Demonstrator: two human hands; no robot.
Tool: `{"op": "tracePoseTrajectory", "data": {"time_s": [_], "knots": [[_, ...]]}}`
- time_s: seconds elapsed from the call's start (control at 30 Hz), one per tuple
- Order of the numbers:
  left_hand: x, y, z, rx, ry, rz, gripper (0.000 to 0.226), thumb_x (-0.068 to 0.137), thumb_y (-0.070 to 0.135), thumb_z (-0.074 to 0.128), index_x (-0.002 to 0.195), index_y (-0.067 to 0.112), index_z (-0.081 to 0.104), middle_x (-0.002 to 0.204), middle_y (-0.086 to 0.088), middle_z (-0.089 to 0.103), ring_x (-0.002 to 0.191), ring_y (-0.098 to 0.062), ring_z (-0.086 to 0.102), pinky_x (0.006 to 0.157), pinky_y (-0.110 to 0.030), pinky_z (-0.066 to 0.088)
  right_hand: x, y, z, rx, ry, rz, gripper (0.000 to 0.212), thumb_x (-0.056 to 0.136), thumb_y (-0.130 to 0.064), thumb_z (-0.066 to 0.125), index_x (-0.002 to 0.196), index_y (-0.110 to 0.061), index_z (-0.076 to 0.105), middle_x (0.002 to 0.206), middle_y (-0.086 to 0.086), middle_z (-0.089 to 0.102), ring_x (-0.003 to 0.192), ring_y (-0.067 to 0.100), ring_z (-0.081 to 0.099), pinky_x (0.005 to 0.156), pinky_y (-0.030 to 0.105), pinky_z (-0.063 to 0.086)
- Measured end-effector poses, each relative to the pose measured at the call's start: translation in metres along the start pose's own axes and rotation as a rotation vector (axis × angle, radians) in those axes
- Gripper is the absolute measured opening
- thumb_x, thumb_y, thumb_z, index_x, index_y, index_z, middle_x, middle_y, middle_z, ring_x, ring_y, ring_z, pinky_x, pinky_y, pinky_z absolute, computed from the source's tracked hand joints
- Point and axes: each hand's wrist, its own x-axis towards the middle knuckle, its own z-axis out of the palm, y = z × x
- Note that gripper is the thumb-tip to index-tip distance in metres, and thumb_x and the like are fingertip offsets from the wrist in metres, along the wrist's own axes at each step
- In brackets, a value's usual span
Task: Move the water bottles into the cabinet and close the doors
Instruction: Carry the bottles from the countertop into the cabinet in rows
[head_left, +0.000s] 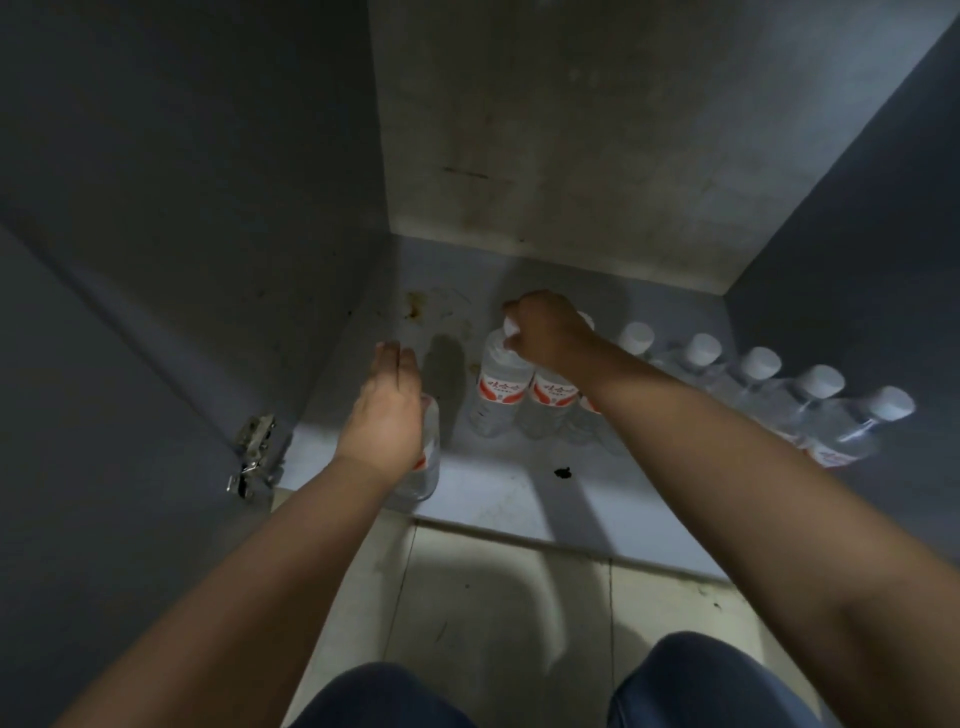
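Clear water bottles with white caps and red labels stand on the floor of the open cabinet (498, 493). My right hand (545, 332) is curled over the tops of a small group of bottles (501, 389) in the middle and grips them by the necks. My left hand (387, 410) lies palm down on top of a single bottle (426, 467) near the cabinet's front left. Its fingers are stretched forward. A row of several more bottles (761, 364) runs along the right side.
The left cabinet door (104, 415) stands open, its metal hinge (254, 452) on the left wall. The cabinet floor has stains and a dark spot (562, 473). Pale floor tiles (493, 613) and my knees are in front.
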Motion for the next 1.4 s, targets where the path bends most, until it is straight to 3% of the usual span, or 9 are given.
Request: {"op": "tracePoseTrajectory", "data": {"time_s": [0.3,0.5,0.6,0.7,0.8,0.9,1.07,1.3,1.4], "knots": [[0.000,-0.005,0.000,-0.027,-0.011,0.038,0.056,0.098,0.009,0.037,0.147,-0.002,0.011,0.156,-0.023,0.006,0.142,-0.036,0.023,0.117,-0.033,0.020,0.002,0.004,0.000,0.062,-0.019,0.002,0.031,0.091,-0.013,0.055,0.117,0.003,0.057,0.126,0.020,0.058,0.120,0.032,0.053,0.099,0.034,0.043],[0.002,-0.007,-0.017,-0.006,-0.237,0.079,0.067,0.095,0.000,0.036,0.147,-0.001,-0.006,0.158,-0.020,-0.007,0.148,-0.029,-0.006,0.121,-0.032,0.003,0.002,-0.001,0.001,0.087,-0.012,0.031,0.029,0.090,-0.004,0.052,0.117,0.006,0.056,0.125,0.023,0.058,0.118,0.035,0.054,0.098,0.037,0.044],[0.008,-0.006,-0.025,0.068,-0.322,0.096,0.069,0.094,0.001,0.039,0.148,0.001,-0.004,0.158,-0.021,-0.001,0.147,-0.033,0.007,0.120,-0.034,0.014,-0.002,-0.004,0.005,0.008,-0.020,0.023,0.043,0.091,-0.011,0.054,0.131,0.003,0.043,0.138,0.024,0.045,0.126,0.036,0.046,0.105,0.041,0.039],[0.014,-0.006,-0.038,0.237,-0.314,0.119,0.057,0.095,0.013,0.045,0.146,0.002,0.020,0.151,-0.021,0.028,0.136,-0.034,0.036,0.109,-0.035,0.035,-0.012,-0.001,0.007,-0.039,0.043,-0.012,0.063,0.092,-0.020,0.055,0.145,-0.005,0.026,0.157,0.022,0.013,0.142,0.036,0.021,0.118,0.044,0.023],[0.014,-0.005,-0.049,0.385,-0.267,0.148,0.035,0.092,0.023,0.053,0.124,0.009,0.052,0.130,-0.016,0.054,0.118,-0.033,0.055,0.094,-0.036,0.048,-0.017,0.004,0.008,-0.020,0.082,-0.065,0.044,0.093,-0.006,0.048,0.136,0.000,0.044,0.149,0.019,0.035,0.135,0.033,0.036,0.113,0.038,0.029],[0.019,-0.004,-0.050,0.362,-0.261,0.161,0.029,0.090,0.024,0.056,0.114,0.009,0.058,0.124,-0.014,0.059,0.113,-0.031,0.057,0.090,-0.033,0.048,-0.020,0.006,0.009,0.044,0.059,-0.076,0.052,0.093,0.000,0.044,0.143,-0.002,0.030,0.155,0.016,0.026,0.142,0.026,0.028,0.116,0.028,0.019],[0.043,0.010,-0.049,0.204,-0.217,0.109,0.029,0.094,0.018,0.051,0.119,0.003,0.055,0.130,-0.018,0.056,0.121,-0.031,0.053,0.096,-0.030,0.043,-0.023,0.010,0.011,0.046,0.017,-0.110,0.065,0.092,0.003,0.044,0.148,-0.006,0.013,0.160,0.011,0.008,0.147,0.020,0.014,0.119,0.023,0.009],[0.081,0.029,-0.037,0.162,-0.088,0.132,0.032,0.095,0.012,0.047,0.123,-0.002,0.052,0.131,-0.020,0.055,0.122,-0.030,0.051,0.094,-0.026,0.034,-0.025,0.008,0.012,0.077,0.005,-0.117,0.064,0.093,0.004,0.039,0.149,-0.004,0.008,0.160,0.010,0.006,0.148,0.022,0.010,0.120,0.025,0.008],[0.092,0.041,-0.035,0.180,-0.080,0.134,0.030,0.095,0.013,0.048,0.120,-0.002,0.053,0.131,-0.021,0.055,0.122,-0.032,0.050,0.098,-0.031,0.038,-0.027,0.008,0.015,0.097,0.053,-0.091,0.061,0.095,0.002,0.035,0.149,-0.004,0.007,0.160,0.011,0.007,0.148,0.021,0.009,0.120,0.024,0.005]]}}
